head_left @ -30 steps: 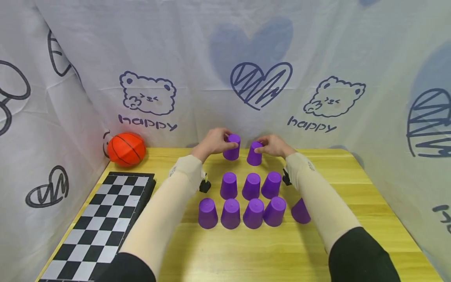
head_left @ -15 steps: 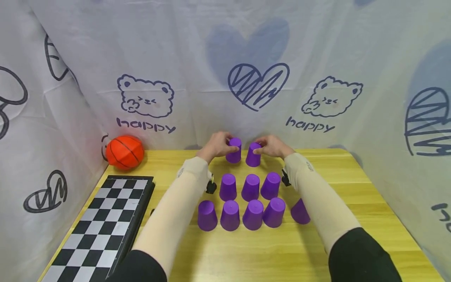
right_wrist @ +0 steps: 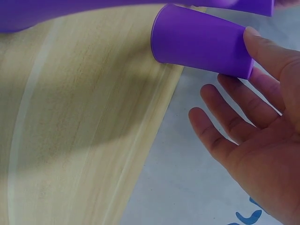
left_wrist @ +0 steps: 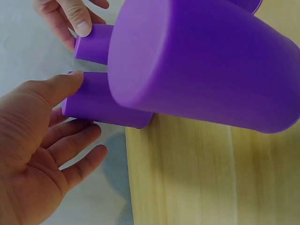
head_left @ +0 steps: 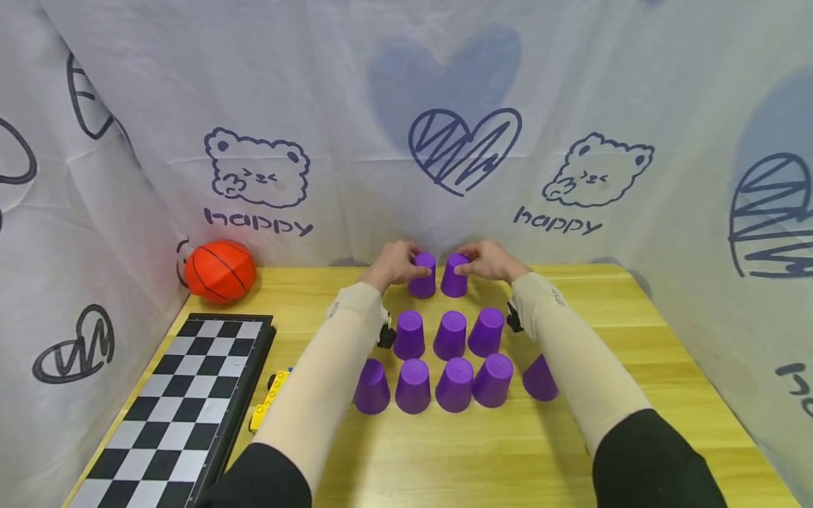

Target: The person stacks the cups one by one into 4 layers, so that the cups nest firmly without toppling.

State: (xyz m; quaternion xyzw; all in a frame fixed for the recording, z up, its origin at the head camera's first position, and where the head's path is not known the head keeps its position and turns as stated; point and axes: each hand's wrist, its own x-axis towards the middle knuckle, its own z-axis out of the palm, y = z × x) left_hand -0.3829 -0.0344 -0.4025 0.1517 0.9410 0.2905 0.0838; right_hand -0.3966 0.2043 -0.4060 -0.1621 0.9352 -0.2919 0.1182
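At the far side of the table, my left hand (head_left: 394,265) pinches an upside-down purple cup (head_left: 424,276) between thumb and fingers near its closed end. Beside it, my right hand (head_left: 492,261) pinches another upside-down purple cup (head_left: 454,276) the same way. A narrow gap separates these two cups. Nearer to me stands a row of three purple cups (head_left: 449,336), also upside down. In front of that lies a row of several more purple cups (head_left: 454,385). One further cup (head_left: 540,379), partly hidden by my right forearm, stands to the right.
A black-and-white checkered board (head_left: 184,395) lies along the left edge. Behind it sits an orange toy basketball (head_left: 219,271). A yellow studded block toy (head_left: 269,402) shows partly behind my left forearm. White printed cloth (head_left: 356,92) hangs behind the wooden table (head_left: 457,458).
My left hand has carried its cup right and slightly nearer, and the two held cups are closer together. The yellow block toy has come into view beside my left forearm.
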